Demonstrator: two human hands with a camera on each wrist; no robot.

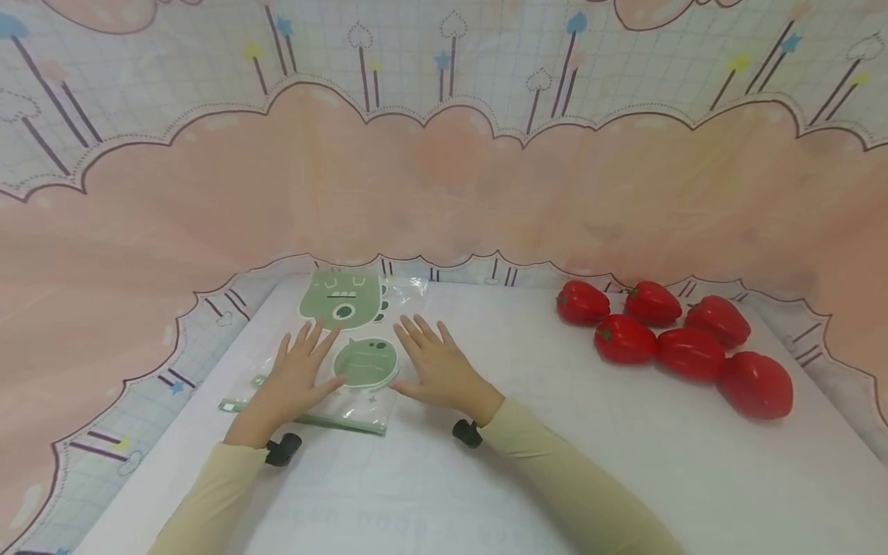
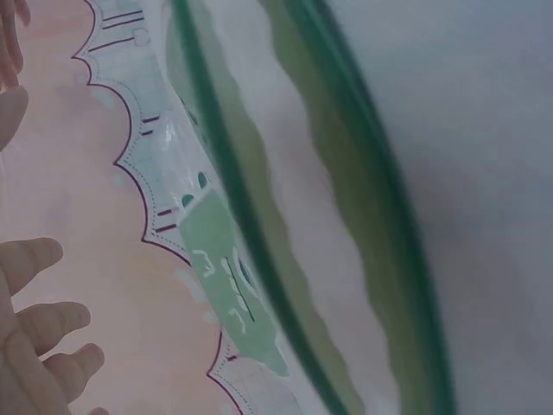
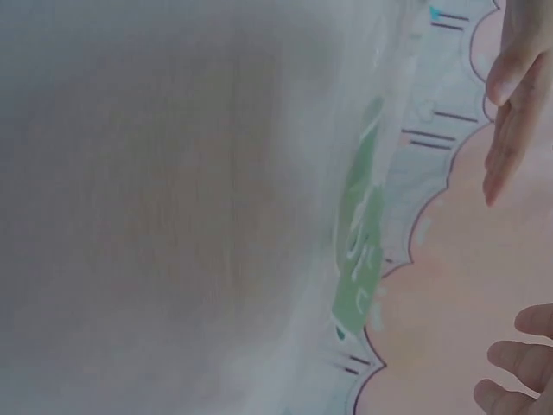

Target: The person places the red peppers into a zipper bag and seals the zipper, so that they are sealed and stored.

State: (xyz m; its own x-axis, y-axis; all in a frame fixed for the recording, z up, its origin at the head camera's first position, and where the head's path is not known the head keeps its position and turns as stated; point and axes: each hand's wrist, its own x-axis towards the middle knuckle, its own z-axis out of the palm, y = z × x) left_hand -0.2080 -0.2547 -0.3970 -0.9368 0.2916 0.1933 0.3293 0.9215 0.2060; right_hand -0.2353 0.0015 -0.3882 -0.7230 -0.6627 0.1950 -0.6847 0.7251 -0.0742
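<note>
Clear plastic zip bags [image 1: 365, 362] printed with green cartoon dinosaurs lie flat at the left of the white table, overlapping each other. My left hand [image 1: 294, 381] is spread over their left side, fingers straight and pointing away from me. On the other side, my right hand [image 1: 444, 371] reaches in with extended fingers, its thumb and fingertips right at the bags' right edge. Neither hand grips anything. Close up in the left wrist view run the green zip strips [image 2: 246, 216]. The right wrist view shows the green print [image 3: 359, 268] at a slant, with fingers at the right border.
Several red bell peppers [image 1: 690, 354] sit in a cluster on the right of the white table [image 1: 486, 493]. A patterned pink and white cloth [image 1: 444, 185] hangs behind and along the sides. Small black devices [image 1: 283, 449] are worn at both wrists.
</note>
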